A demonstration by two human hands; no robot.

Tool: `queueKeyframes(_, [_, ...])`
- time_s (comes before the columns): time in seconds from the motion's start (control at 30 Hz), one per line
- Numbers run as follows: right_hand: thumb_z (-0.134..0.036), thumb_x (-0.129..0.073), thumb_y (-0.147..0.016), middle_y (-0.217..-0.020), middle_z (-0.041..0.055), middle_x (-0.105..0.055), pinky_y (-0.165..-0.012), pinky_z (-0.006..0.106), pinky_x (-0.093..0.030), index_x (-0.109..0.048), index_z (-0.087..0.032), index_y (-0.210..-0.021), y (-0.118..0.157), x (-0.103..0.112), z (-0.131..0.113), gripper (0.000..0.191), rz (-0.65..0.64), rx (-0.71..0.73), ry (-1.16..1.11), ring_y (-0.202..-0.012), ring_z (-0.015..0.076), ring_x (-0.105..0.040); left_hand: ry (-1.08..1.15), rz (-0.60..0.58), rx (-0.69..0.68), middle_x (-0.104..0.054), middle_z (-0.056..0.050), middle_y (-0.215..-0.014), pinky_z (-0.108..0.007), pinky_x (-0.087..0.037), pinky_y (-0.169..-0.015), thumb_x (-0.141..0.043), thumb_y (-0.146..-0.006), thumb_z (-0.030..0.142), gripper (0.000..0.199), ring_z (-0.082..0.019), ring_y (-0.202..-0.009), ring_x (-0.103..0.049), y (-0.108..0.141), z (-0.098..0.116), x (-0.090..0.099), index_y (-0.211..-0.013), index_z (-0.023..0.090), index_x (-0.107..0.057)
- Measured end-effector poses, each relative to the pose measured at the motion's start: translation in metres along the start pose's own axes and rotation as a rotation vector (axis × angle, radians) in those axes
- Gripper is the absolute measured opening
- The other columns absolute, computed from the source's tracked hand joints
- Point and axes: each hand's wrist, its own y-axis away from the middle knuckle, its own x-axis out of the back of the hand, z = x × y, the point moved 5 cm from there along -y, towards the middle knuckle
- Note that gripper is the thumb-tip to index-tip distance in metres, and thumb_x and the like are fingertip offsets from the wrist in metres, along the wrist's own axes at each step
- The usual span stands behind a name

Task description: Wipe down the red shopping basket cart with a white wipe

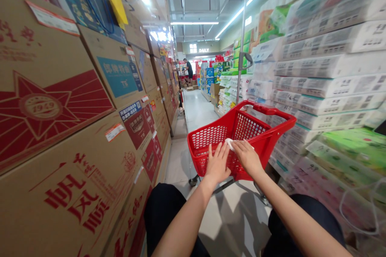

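Note:
A red plastic shopping cart [211, 138] with a perforated basket stands in front of me. Its handle is on the far right side. My left hand [217, 164] lies against the near side of the basket with its fingers spread, and nothing shows in it. Just right of it, my right hand [245, 154] presses a small white cloth or tissue [229, 143] against the basket's near upper edge. The fingers of that hand are together over the white piece.
Stacked cardboard cartons [69, 160] line the left side. Packs of white tissue [328, 84] and green packs [356, 144] are piled on the right. A metal pole [241, 48] rises behind the cart. A person [189, 69] stands far down the aisle.

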Motion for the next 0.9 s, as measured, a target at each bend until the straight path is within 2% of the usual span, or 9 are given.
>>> queueKeyframes(0.07, [-0.016,-0.044,-0.098,-0.139,0.01,-0.066,-0.122,0.049,-0.032,-0.056,-0.02,-0.144,0.0,0.005,0.006,0.048,-0.015,0.023,-0.006,-0.129,0.0234,-0.059,-0.007,-0.001,-0.008,-0.009,-0.005,-0.174,-0.065,-0.001,-0.127,-0.056,-0.086,0.041,0.097,-0.03,-0.16,-0.001,0.002,-0.002,0.002,-0.166,0.017,-0.008])
queueKeyframes(0.13, [-0.015,-0.043,-0.098,-0.136,0.0082,-0.068,-0.123,0.051,-0.03,-0.057,-0.023,-0.143,0.003,0.012,0.024,0.048,-0.023,0.022,0.005,-0.126,0.0225,-0.061,-0.01,-0.005,-0.015,-0.009,-0.005,-0.174,-0.065,-0.002,-0.128,-0.056,-0.087,0.042,0.097,-0.03,-0.16,-0.002,0.003,-0.003,0.003,-0.166,0.018,-0.007])
queueKeyframes(0.27, [-0.014,-0.045,-0.097,-0.132,0.0078,-0.07,-0.122,0.053,-0.029,-0.06,-0.023,-0.14,0.008,0.023,0.054,0.047,0.0,-0.062,0.061,-0.124,0.0238,-0.062,-0.006,-0.001,-0.008,-0.009,-0.007,-0.174,-0.065,-0.003,-0.127,-0.056,-0.087,0.044,0.097,-0.03,-0.16,-0.004,0.003,0.0,0.003,-0.166,0.018,-0.007])
queueKeyframes(0.33, [-0.012,-0.045,-0.095,-0.131,0.0091,-0.071,-0.122,0.052,-0.031,-0.061,-0.021,-0.138,0.008,0.021,0.049,0.047,0.018,-0.081,0.068,-0.125,0.0243,-0.061,0.003,0.0,-0.009,-0.008,-0.007,-0.174,-0.066,-0.002,-0.127,-0.056,-0.087,0.044,0.097,-0.03,-0.16,-0.004,0.001,0.002,0.003,-0.166,0.017,-0.007])
queueKeyframes(0.5, [-0.014,-0.045,-0.097,-0.137,0.0099,-0.067,-0.122,0.049,-0.033,-0.059,-0.018,-0.141,0.007,0.007,0.005,0.046,0.044,-0.018,0.0,-0.13,0.0241,-0.058,0.019,0.002,-0.025,-0.007,-0.007,-0.174,-0.065,0.002,-0.127,-0.056,-0.085,0.041,0.097,-0.029,-0.16,-0.001,0.002,0.005,0.003,-0.166,0.015,-0.009])
queueKeyframes(0.57, [-0.015,-0.045,-0.098,-0.14,0.0097,-0.066,-0.122,0.049,-0.033,-0.058,-0.018,-0.142,0.008,0.007,0.0,0.047,0.042,0.016,-0.017,-0.132,0.0235,-0.058,0.019,0.002,-0.03,-0.007,-0.006,-0.174,-0.064,0.002,-0.127,-0.056,-0.086,0.041,0.097,-0.028,-0.16,-0.001,0.004,0.003,0.005,-0.166,0.015,-0.009])
queueKeyframes(0.67, [-0.017,-0.044,-0.099,-0.139,0.0083,-0.067,-0.123,0.05,-0.03,-0.058,-0.021,-0.142,0.011,0.015,0.02,0.045,0.017,0.035,-0.012,-0.128,0.022,-0.061,0.028,0.004,-0.042,-0.007,-0.006,-0.174,-0.063,0.001,-0.128,-0.055,-0.087,0.041,0.095,-0.027,-0.16,-0.004,0.007,0.001,0.007,-0.166,0.017,-0.009])
queueKeyframes(0.8, [-0.018,-0.044,-0.099,-0.134,0.0076,-0.07,-0.123,0.053,-0.029,-0.061,-0.023,-0.139,0.015,0.03,0.064,0.043,0.061,-0.074,0.047,-0.123,0.0228,-0.065,0.025,0.005,-0.033,-0.009,-0.006,-0.174,-0.062,-0.001,-0.128,-0.056,-0.087,0.042,0.096,-0.028,-0.16,-0.006,0.007,0.001,0.007,-0.166,0.018,-0.007])
queueKeyframes(0.9, [-0.016,-0.044,-0.098,-0.134,0.0086,-0.07,-0.122,0.053,-0.03,-0.062,-0.021,-0.138,0.014,0.028,0.063,0.044,0.078,-0.115,0.074,-0.125,0.0239,-0.063,0.009,0.001,-0.025,-0.01,-0.007,-0.174,-0.064,-0.002,-0.127,-0.057,-0.086,0.042,0.098,-0.03,-0.16,-0.005,0.004,0.002,0.005,-0.166,0.017,-0.006])
